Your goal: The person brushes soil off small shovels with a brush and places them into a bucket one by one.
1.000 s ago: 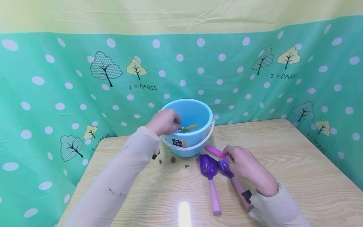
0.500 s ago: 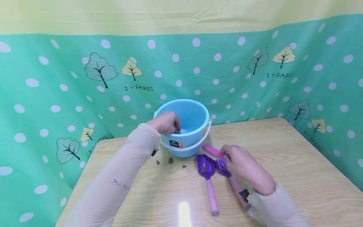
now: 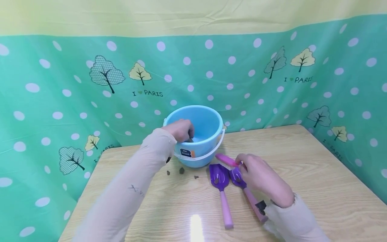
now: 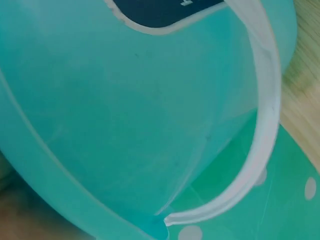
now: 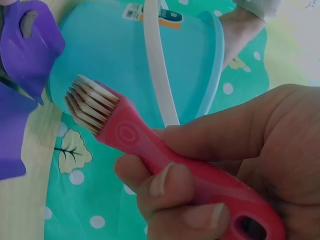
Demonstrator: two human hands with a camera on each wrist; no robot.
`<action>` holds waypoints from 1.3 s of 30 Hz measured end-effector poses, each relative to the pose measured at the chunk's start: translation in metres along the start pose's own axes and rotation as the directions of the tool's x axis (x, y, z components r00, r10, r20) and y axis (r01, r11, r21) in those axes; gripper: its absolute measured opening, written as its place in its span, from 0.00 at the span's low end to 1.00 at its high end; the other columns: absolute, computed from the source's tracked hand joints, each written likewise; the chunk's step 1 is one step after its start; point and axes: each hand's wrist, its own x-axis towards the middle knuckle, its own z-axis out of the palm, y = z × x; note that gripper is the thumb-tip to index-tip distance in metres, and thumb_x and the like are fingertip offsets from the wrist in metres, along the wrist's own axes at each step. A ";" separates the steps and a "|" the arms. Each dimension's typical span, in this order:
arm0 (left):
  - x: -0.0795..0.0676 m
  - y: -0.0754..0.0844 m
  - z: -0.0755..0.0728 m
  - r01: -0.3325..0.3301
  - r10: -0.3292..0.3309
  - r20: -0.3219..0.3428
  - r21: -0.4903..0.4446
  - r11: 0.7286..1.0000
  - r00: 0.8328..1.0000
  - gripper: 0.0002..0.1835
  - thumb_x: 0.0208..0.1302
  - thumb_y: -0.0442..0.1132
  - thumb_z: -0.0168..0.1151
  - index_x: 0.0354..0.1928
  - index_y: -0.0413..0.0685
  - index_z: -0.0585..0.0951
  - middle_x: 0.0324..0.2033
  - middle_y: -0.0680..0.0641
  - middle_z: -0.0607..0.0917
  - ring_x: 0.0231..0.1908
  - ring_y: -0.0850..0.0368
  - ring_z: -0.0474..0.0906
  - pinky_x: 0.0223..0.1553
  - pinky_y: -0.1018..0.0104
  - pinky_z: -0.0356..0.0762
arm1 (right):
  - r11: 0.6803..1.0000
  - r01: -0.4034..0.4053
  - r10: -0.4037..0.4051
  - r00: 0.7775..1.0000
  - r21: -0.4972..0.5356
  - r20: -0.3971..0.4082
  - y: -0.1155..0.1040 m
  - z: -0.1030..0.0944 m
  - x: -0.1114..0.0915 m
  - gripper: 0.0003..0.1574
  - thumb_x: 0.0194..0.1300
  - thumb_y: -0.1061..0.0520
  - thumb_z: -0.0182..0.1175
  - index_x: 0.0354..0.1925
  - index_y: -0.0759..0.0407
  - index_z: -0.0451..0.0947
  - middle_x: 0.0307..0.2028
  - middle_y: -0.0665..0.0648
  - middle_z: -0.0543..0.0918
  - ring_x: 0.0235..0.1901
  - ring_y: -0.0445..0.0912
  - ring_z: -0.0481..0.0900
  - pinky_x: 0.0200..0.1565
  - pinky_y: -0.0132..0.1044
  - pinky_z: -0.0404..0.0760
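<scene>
A light blue bucket [image 3: 208,123] with a white handle [image 3: 208,154] stands on the table. My left hand [image 3: 180,130] reaches over its near left rim, fingers curled downward. At the fingertips shows a small brownish bit; the rest is hidden by the rim. In my right hand [image 3: 257,173] I grip a pink brush [image 5: 165,150] with whitish bristles [image 5: 90,105]. Its bristle end lies over two purple toy shovels with pink handles. The left shovel [image 3: 223,183] and right shovel [image 3: 236,178] carry a dark clump each.
Dark crumbs, the largest a clump [image 3: 181,170], lie on the wooden table [image 3: 169,205] before the bucket. A green and yellow printed curtain [image 3: 145,117] hangs right behind it and along both sides of the table.
A yellow leaf-shaped piece at my left fingertips has gone out of sight as that hand lowered into the bucket. My right hand and the brush have stayed nearly still.
</scene>
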 end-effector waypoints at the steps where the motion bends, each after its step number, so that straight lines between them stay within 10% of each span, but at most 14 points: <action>1: 0.001 -0.001 0.000 0.001 -0.001 0.001 0.000 1.000 1.000 0.09 0.57 0.33 0.65 0.40 0.48 0.85 0.38 0.50 0.83 0.41 0.53 0.76 0.44 0.61 0.75 | 1.000 0.003 -0.003 1.000 0.003 -0.001 0.001 -0.002 0.000 0.14 0.65 0.65 0.53 0.48 0.61 0.78 0.37 0.57 0.79 0.29 0.46 0.73 0.29 0.35 0.74; 15: -0.005 -0.005 -0.005 0.059 -0.060 -0.046 -0.029 0.998 0.997 0.19 0.53 0.45 0.72 0.45 0.45 0.82 0.41 0.48 0.82 0.42 0.52 0.76 0.46 0.60 0.75 | 0.998 0.057 -0.058 0.996 -0.009 -0.069 0.009 -0.015 -0.002 0.14 0.65 0.67 0.49 0.47 0.64 0.77 0.31 0.56 0.77 0.23 0.45 0.69 0.24 0.37 0.70; 27: -0.024 -0.022 -0.012 -0.025 -0.005 -0.225 -0.133 0.991 0.974 0.19 0.63 0.32 0.44 0.53 0.40 0.78 0.45 0.44 0.81 0.37 0.55 0.80 0.41 0.60 0.75 | 0.999 0.030 -0.029 0.998 0.013 -0.054 0.008 -0.014 -0.003 0.15 0.64 0.68 0.50 0.47 0.64 0.77 0.35 0.58 0.78 0.23 0.45 0.70 0.23 0.37 0.71; 33: -0.037 -0.023 -0.003 -0.046 0.004 -0.333 -0.117 0.992 0.943 0.17 0.65 0.31 0.45 0.51 0.39 0.78 0.45 0.43 0.82 0.40 0.52 0.78 0.43 0.58 0.74 | 0.999 0.034 -0.033 0.998 0.017 -0.059 0.008 -0.014 -0.004 0.14 0.64 0.67 0.50 0.47 0.64 0.77 0.34 0.58 0.77 0.23 0.45 0.69 0.22 0.37 0.70; 39: -0.050 -0.022 0.009 -0.076 0.038 -0.496 -0.056 0.996 0.867 0.15 0.64 0.32 0.48 0.48 0.40 0.80 0.44 0.44 0.81 0.45 0.50 0.76 0.49 0.54 0.74 | 0.999 0.032 -0.031 0.998 0.014 -0.059 0.007 -0.014 -0.004 0.14 0.65 0.67 0.50 0.47 0.64 0.77 0.35 0.58 0.78 0.24 0.45 0.70 0.23 0.37 0.71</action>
